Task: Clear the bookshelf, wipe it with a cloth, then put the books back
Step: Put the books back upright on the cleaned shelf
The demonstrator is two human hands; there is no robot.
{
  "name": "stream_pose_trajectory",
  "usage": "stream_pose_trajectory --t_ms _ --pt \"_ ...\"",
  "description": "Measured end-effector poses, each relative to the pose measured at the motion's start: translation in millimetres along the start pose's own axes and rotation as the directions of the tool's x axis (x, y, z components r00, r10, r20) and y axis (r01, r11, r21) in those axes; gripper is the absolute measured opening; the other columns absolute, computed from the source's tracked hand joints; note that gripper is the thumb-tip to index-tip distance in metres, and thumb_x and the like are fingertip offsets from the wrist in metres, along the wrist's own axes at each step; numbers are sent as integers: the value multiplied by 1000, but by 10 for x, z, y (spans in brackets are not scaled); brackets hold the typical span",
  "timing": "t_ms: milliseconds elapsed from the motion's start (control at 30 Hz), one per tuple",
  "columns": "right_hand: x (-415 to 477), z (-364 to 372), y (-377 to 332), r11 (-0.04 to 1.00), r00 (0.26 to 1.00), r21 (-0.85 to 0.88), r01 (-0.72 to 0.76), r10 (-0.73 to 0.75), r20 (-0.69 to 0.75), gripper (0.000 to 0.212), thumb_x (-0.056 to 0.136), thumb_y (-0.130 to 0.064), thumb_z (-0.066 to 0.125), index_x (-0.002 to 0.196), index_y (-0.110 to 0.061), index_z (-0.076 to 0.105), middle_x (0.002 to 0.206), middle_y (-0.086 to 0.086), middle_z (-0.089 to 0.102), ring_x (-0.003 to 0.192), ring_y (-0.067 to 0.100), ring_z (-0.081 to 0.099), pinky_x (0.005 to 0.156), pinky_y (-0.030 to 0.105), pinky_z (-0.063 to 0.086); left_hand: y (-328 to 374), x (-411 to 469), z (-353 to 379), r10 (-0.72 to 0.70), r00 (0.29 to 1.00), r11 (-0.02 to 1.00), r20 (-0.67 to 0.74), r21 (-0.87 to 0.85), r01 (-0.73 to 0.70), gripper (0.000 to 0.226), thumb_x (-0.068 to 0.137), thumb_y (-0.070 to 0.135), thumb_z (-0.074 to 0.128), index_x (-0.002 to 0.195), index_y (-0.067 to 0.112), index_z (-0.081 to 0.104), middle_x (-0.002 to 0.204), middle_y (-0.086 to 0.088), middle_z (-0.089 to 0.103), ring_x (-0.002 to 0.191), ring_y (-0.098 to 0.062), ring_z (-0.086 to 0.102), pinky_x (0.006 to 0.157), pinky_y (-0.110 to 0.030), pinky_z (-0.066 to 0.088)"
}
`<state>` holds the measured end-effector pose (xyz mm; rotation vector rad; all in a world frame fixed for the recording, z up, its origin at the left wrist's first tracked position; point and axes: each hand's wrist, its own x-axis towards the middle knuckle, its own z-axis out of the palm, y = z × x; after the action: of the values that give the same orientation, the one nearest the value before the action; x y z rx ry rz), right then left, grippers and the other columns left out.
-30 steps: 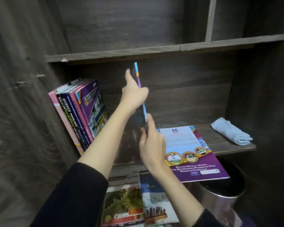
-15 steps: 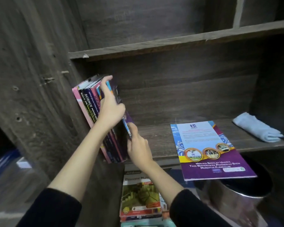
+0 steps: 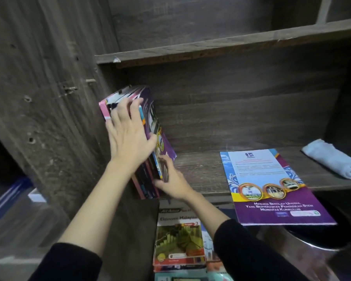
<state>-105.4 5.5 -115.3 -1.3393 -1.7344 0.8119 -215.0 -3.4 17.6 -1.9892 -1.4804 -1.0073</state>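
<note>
Fingers of left hand spread flat on books in bookshelf, right hand gripping them

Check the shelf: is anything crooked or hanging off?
Yes. The purple booklet lies flat and skewed, its front part overhanging the shelf edge above the shiny bin. The standing books lean left against the side wall rather than upright. The folded blue cloth sits at the shelf's right end.

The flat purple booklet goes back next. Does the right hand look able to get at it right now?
Probably yes, once it lets go: the right hand grips the foot of the leaning books, and nothing lies on the shelf between it and the purple booklet, whose near edge overhangs.
</note>
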Motion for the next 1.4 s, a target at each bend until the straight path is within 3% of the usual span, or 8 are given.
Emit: stream_pose_trajectory --t_ms 100,167,433,600,733,1267,1400 --pt "-5 -35 211 998 979 18 -53 49 198 108 73 -16 78 147 -41 4 149 6 33 131 26 41 111 43 32 -115 36 4 -7 1000 998 15 58 6 81 69 31 73 137 10 34 149 -14 23 137 -34 21 110 -52 16" --pt "-13 -23 313 995 962 -10 -99 98 255 114 72 -11 79 147 -42 -1 150 9 29 133 27 40 112 48 33 -198 48 21 -5 1000 998 30 61 3 84 71 32 72 140 7 32 153 -14 20 143 -32 13 114 -51 8" --pt "44 43 363 992 967 -55 -113 123 222 108 78 -17 75 150 -38 -2 149 8 33 130 24 43 109 40 37 -279 77 -8 64 997 992 -31 111 -60 90 64 41 81 136 13 36 141 -14 40 132 -34 34 101 -49 31" --pt "94 54 453 994 977 -19 -111 112 182 103 76 -19 78 151 -32 8 146 6 36 132 23 42 110 39 37 -278 102 -45 40 998 991 49 128 -46 101 56 52 83 138 16 37 145 -11 34 135 -32 27 103 -46 26" --pt "115 48 489 993 980 -3 -116 115 165 96 76 -20 79 150 -26 18 143 5 41 126 19 45 103 30 39 -288 120 -83 27 996 993 91 113 -37 111 50 49 87 142 22 31 147 -8 29 135 -30 22 105 -44 24" --pt "98 146 592 991 987 -15 -134 135 85 96 72 -38 80 149 -29 24 145 5 41 130 23 44 107 46 41 -245 107 -31 -8 998 991 60 131 0 112 55 48 86 145 22 26 147 -11 28 135 -33 23 106 -44 23" --pt "79 87 570 986 981 49 -159 153 121 104 67 -38 84 149 -34 21 147 3 38 131 21 42 108 48 39 -234 90 -37 -22 995 993 94 115 11 117 60 46 84 150 23 13 152 -11 19 141 -31 14 111 -45 16"
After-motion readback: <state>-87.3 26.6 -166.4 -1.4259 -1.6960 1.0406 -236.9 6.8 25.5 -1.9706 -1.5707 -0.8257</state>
